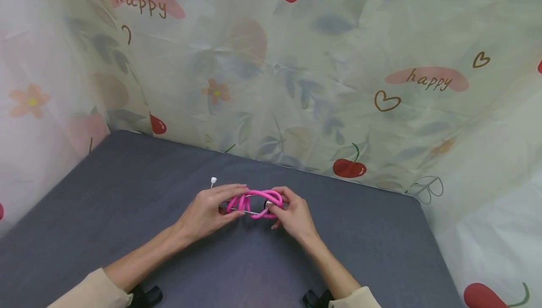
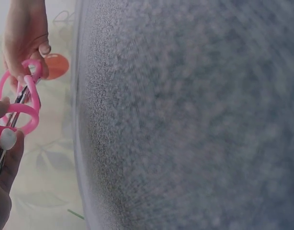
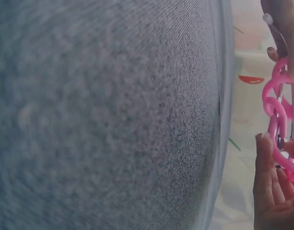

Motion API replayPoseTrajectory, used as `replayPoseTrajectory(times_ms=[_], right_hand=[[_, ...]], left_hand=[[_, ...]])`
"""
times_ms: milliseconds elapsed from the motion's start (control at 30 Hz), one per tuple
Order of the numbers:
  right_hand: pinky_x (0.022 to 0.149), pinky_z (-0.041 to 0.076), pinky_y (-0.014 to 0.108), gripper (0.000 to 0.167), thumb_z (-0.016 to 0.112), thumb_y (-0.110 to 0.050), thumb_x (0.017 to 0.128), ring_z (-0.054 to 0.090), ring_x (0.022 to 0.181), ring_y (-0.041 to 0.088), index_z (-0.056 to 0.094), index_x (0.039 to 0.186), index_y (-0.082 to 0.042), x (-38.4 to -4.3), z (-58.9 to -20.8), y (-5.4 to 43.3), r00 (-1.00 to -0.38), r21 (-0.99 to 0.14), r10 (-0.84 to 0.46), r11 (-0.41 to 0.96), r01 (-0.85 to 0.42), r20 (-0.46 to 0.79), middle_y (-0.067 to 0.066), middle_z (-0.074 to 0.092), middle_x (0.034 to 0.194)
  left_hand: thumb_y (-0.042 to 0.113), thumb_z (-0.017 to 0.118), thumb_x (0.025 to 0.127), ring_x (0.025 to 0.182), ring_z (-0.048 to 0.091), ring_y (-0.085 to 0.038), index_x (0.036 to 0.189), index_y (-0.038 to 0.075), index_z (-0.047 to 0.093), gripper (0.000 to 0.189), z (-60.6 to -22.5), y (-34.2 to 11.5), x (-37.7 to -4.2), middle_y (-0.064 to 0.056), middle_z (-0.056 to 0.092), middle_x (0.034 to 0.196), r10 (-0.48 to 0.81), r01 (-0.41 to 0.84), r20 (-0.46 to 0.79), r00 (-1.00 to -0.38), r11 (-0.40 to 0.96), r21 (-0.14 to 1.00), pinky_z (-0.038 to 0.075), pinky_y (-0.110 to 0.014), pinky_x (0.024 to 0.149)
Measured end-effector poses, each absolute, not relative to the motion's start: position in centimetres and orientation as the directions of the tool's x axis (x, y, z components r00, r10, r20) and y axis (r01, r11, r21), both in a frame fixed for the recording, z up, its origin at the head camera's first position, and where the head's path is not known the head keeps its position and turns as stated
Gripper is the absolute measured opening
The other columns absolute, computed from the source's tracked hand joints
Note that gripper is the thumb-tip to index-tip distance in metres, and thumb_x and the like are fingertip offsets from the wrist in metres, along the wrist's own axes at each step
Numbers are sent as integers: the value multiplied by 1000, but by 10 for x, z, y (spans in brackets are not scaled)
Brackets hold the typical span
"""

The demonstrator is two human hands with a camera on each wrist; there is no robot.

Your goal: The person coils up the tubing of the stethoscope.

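Both hands hold a stethoscope above the dark cloth surface, its pink tubing [image 1: 273,196] bundled in loops around its metal ear tubes. My left hand [image 1: 209,209] grips the left end, with thumb below and fingers above. A white ear tip [image 1: 213,180] sticks up past the back of that hand, and it shows near the fingers in the left wrist view. At the other end, my right hand [image 1: 296,214] pinches the pink loops near a small dark-and-silver part [image 1: 267,204]. In the right wrist view, thin metal tubes [image 3: 293,115] run through the pink loops.
A dark grey cloth-covered table [image 1: 360,251] spreads under the hands. Behind it and at the sides hangs a pale curtain [image 1: 275,87] printed with cherries, flowers and hearts. Beige sleeves [image 1: 95,291] and black wrist straps [image 1: 146,296] show at the front edge.
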State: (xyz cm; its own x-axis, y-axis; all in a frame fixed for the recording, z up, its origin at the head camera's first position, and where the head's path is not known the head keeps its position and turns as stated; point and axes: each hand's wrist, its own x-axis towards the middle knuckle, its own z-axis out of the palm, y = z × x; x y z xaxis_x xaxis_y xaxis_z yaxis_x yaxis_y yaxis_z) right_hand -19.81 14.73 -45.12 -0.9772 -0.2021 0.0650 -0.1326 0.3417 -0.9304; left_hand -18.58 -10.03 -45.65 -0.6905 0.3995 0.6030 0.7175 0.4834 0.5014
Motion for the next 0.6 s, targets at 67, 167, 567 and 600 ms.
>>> replayPoseTrajectory(times_ms=[67, 167, 567, 600], right_hand=[[51, 57, 45, 30, 74, -7, 88, 70, 67, 39, 65, 116, -11, -197, -450, 147, -978, -933, -202, 339, -125, 58, 11, 74, 100], [54, 58, 43, 31, 74, -6, 89, 72, 72, 37, 64, 117, -9, -197, -449, 148, -977, -938, -207, 325, -120, 53, 13, 73, 104], [54, 57, 47, 46, 75, -5, 88, 69, 63, 38, 63, 132, -11, -199, -455, 155, -971, -965, -236, 249, -85, 25, 16, 69, 112], [54, 57, 47, 46, 75, -6, 88, 69, 65, 39, 63, 132, -10, -199, -455, 157, -970, -969, -242, 234, -81, 23, 17, 68, 114]], left_hand=[[21, 87, 77, 84, 60, -6, 130, 18, 66, 57, -457, -100, -186, -1, 64, 130, 399, 717, 604, -690, 487, 499, 50, -19, 58], [20, 88, 77, 83, 59, -5, 130, 18, 67, 57, -457, -100, -187, -1, 64, 129, 398, 719, 608, -687, 490, 493, 49, -18, 58], [30, 87, 77, 101, 64, -10, 130, 19, 67, 58, -455, -99, -188, 0, 67, 124, 401, 642, 508, -762, 564, 519, 53, -24, 70], [31, 87, 77, 101, 64, -9, 130, 20, 67, 57, -455, -99, -188, 1, 67, 124, 401, 631, 493, -772, 572, 524, 53, -25, 71]])
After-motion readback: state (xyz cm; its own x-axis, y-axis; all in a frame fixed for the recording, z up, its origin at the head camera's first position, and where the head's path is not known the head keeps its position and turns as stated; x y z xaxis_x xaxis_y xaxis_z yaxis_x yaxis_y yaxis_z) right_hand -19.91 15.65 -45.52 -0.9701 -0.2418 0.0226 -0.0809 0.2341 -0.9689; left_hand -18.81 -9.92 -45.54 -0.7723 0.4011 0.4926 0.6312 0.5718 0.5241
